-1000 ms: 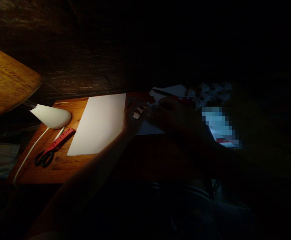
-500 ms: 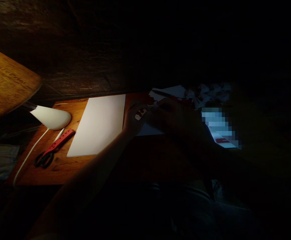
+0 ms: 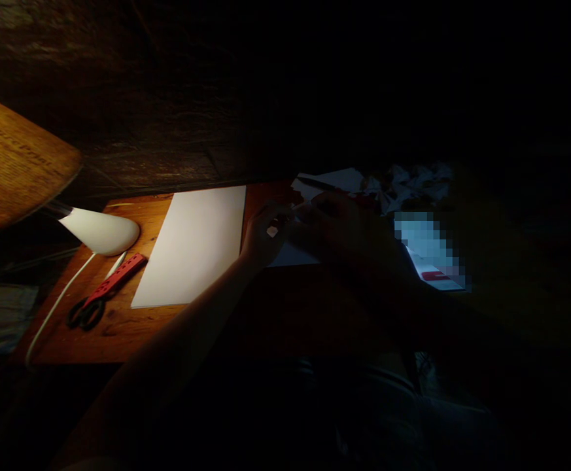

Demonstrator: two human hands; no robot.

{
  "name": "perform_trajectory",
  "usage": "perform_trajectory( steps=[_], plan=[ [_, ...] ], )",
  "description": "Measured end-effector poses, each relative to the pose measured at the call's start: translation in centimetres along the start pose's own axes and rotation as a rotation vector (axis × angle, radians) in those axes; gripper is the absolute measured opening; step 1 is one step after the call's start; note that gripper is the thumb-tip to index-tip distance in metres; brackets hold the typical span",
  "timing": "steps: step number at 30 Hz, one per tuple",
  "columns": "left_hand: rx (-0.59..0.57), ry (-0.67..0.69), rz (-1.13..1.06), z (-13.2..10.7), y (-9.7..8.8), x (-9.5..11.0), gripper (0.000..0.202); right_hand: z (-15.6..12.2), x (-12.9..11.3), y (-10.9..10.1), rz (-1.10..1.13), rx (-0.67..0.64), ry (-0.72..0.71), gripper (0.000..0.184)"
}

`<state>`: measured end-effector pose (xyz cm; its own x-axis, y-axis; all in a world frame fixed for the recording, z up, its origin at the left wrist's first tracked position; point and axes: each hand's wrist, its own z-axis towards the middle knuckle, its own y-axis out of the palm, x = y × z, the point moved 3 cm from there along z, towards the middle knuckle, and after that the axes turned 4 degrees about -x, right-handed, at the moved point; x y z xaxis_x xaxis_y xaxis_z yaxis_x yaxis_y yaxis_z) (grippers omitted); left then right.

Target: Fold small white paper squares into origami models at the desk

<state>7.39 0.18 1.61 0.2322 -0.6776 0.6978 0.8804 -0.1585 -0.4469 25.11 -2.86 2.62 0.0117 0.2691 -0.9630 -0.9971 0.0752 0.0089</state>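
Close together over the middle of the table, my left hand (image 3: 261, 237) and my right hand (image 3: 337, 226) pinch a small piece of paper (image 3: 302, 205) between their fingertips. A pale bit of it also shows inside the left fingers. Deep shadow covers most of the right hand and hides the paper's exact shape. Beneath the hands lies a white sheet (image 3: 292, 256), partly covered by them. A larger stack of white paper (image 3: 191, 245) lies flat to the left, beside my left forearm.
A lamp with a white base (image 3: 103, 232) and wooden-looking shade (image 3: 15, 163) stands at left. Near it lie black-handled scissors (image 3: 89, 313) with a red cover. Paper with a dark slim tool (image 3: 317, 184), small folded papers (image 3: 413, 186) and a lit phone (image 3: 435, 261) are at right.
Both hands stay in nearly the same place. The patterned piece that showed inside my left fingers is now more covered, with only a small pale bit visible.
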Motion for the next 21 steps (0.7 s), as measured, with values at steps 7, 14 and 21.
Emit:
perform_trajectory(
  steps=[7,14,21],
  plan=[
    [-0.034,0.048,0.080,-0.06,-0.01,0.53,0.009,-0.05,0.13,0.06,0.005,-0.025,0.025,0.028],
    [-0.058,0.034,0.066,-0.01,0.01,0.64,0.012,-0.06,0.57,0.25,0.013,-0.022,0.006,0.035],
    [-0.017,-0.027,-0.045,-0.12,0.03,0.25,0.009,-0.39,-0.01,0.40,-0.029,-0.044,0.027,0.043]
  ],
)
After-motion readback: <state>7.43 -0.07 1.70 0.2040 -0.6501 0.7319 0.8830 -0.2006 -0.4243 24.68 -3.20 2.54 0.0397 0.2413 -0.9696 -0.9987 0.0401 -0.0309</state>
